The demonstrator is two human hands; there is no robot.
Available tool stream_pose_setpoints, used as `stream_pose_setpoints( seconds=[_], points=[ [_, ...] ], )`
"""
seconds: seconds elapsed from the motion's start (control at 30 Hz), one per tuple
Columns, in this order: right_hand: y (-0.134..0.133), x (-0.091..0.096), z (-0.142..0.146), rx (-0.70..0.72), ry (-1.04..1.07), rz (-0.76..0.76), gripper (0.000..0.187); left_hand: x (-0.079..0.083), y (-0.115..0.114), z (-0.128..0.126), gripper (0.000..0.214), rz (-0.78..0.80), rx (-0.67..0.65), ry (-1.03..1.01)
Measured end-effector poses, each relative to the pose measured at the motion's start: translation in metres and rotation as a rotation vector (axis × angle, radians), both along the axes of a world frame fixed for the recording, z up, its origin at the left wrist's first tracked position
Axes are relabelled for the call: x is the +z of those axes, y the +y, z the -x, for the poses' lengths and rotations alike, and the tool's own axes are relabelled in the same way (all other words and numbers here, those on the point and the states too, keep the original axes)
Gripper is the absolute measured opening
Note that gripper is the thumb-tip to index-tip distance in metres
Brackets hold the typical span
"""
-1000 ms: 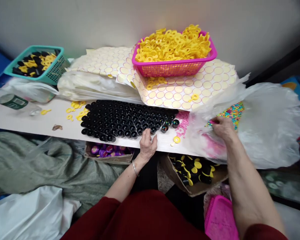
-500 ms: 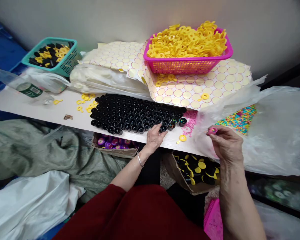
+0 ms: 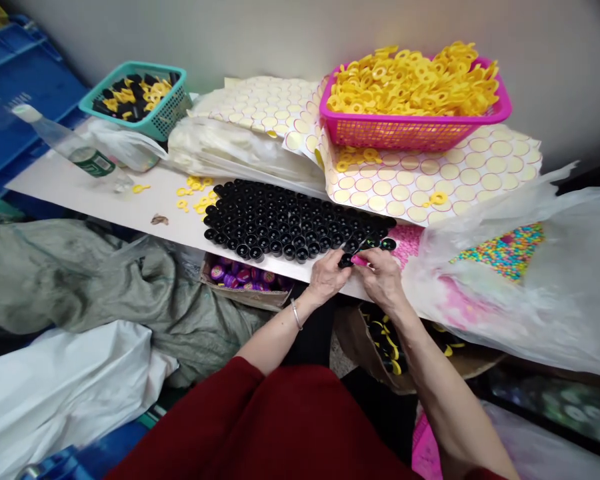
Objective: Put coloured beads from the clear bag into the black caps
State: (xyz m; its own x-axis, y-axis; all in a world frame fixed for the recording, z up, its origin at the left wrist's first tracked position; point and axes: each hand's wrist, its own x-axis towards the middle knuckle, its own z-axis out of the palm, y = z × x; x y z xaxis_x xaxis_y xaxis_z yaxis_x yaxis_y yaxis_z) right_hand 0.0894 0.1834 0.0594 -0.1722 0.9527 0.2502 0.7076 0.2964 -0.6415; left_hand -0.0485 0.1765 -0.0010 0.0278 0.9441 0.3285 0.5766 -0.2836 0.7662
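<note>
1. The left hand [image 3: 330, 277] pinches a small black cup [image 3: 345, 261] between thumb and fingers at the near edge of the white shelf [image 3: 130, 210].
2. The right hand [image 3: 383, 280] meets it from the right, fingertips closed on a small pink cap [image 3: 360, 261] that touches the cup's mouth; whether the cap is seated, the view does not show.
3. Just beyond and left of the two hands stands a dense block of open black cups [image 3: 285, 223], packed upright in rows, their mouths up.
4. Right of the hands lies a clear plastic bag [image 3: 530, 293], gaping open, with a heap of small many-coloured beads [image 3: 505, 247] showing inside it.
5. Directly below the hands, under the shelf edge, a cardboard box [image 3: 480, 363] holds black cups with yellow caps; to its left another cardboard box [image 3: 245, 293] holds purple and pink caps.
6. Far beyond the hands a pink basket [image 3: 415, 130] is heaped with yellow rings [image 3: 410, 80]; it rests on sticker sheets [image 3: 455, 180] printed with pale circles.
7. Well off to the far left, a teal basket [image 3: 165, 117] holds black pieces mixed with yellow ones, and a clear bottle [image 3: 75, 150] lies on its side near it.
8. A few loose yellow rings [image 3: 197, 197] are scattered on the shelf left of the cup block.
</note>
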Motion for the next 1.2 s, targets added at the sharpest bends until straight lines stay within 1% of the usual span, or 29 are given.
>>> stream_pose_setpoints(
  seconds=[0.1, 0.2, 0.3, 0.4, 0.43, 0.5, 0.57, 0.63, 0.7, 0.77, 0.83, 0.87, 0.9, 0.93, 0.97, 1.0, 1.03, 1.07, 1.1, 1.13, 1.2],
  points=[
    [-0.002, 0.006, 0.005, 0.047, -0.308, -0.096, 0.023, 0.002, -0.001, 0.001, 0.027, 0.001, -0.014, 0.001],
    [-0.003, 0.014, 0.01, 0.124, -0.527, -0.178, 0.026, 0.004, -0.001, 0.001, 0.024, -0.001, -0.017, 0.0],
    [-0.002, 0.021, 0.013, 0.165, -0.622, -0.23, 0.026, 0.005, -0.001, 0.001, 0.023, -0.004, -0.011, -0.004],
    [0.0, 0.022, 0.012, 0.159, -0.573, -0.236, 0.027, 0.005, -0.002, 0.001, 0.024, -0.018, -0.002, 0.003],
    [0.0, 0.021, 0.01, 0.146, -0.52, -0.222, 0.027, 0.005, -0.002, 0.001, 0.024, -0.023, -0.003, 0.007],
    [0.001, 0.017, 0.005, 0.094, -0.349, -0.17, 0.024, 0.006, -0.002, 0.001, 0.024, -0.029, -0.009, 0.012],
    [0.001, 0.011, 0.0, 0.032, -0.093, -0.084, 0.017, 0.006, -0.002, 0.002, 0.023, -0.029, -0.013, 0.013],
    [0.001, 0.006, -0.005, -0.03, 0.22, 0.039, 0.012, 0.007, -0.003, 0.002, 0.021, -0.024, -0.014, 0.013],
    [-0.001, 0.004, -0.01, -0.092, 0.533, 0.185, 0.018, 0.006, -0.003, 0.001, 0.021, -0.014, -0.011, 0.008],
    [-0.002, 0.006, -0.016, -0.144, 0.783, 0.313, 0.025, 0.005, -0.002, 0.001, 0.022, -0.012, -0.001, 0.0],
    [-0.003, 0.013, -0.03, -0.196, 0.928, 0.355, 0.029, 0.002, -0.001, 0.0, 0.024, -0.014, 0.01, -0.006],
    [-0.003, 0.017, -0.041, -0.238, 0.955, 0.321, 0.03, 0.001, -0.001, 0.0, 0.025, -0.017, 0.012, -0.006],
    [-0.002, 0.021, -0.055, -0.305, 0.936, 0.242, 0.03, 0.0, -0.001, 0.0, 0.026, -0.019, 0.012, -0.005],
    [0.0, 0.025, -0.072, -0.396, 0.86, 0.133, 0.029, -0.001, 0.0, 0.0, 0.026, -0.023, 0.01, -0.002],
    [0.003, 0.029, -0.091, -0.497, 0.721, 0.022, 0.027, -0.002, 0.0, 0.0, 0.027, -0.029, 0.009, -0.001],
    [0.007, 0.031, -0.113, -0.597, 0.53, -0.071, 0.022, -0.003, 0.0, 0.0, 0.028, -0.039, 0.009, -0.001],
    [0.012, 0.031, -0.135, -0.683, 0.295, -0.111, 0.016, -0.004, 0.0, 0.001, 0.03, -0.052, 0.011, -0.002],
    [0.018, 0.03, -0.157, -0.729, 0.068, -0.079, 0.009, -0.005, 0.0, 0.001, 0.033, -0.066, 0.015, -0.005],
    [0.025, 0.027, -0.177, -0.752, -0.116, 0.002, 0.003, -0.006, 0.0, 0.001, 0.035, -0.078, 0.02, -0.008],
    [0.033, 0.023, -0.193, -0.763, -0.259, 0.117, 0.005, -0.007, 0.001, 0.001, 0.037, -0.088, 0.023, -0.009],
    [0.049, 0.013, -0.215, -0.763, -0.438, 0.334, 0.015, -0.008, 0.001, 0.002, 0.039, -0.101, 0.022, -0.003]
  ],
)
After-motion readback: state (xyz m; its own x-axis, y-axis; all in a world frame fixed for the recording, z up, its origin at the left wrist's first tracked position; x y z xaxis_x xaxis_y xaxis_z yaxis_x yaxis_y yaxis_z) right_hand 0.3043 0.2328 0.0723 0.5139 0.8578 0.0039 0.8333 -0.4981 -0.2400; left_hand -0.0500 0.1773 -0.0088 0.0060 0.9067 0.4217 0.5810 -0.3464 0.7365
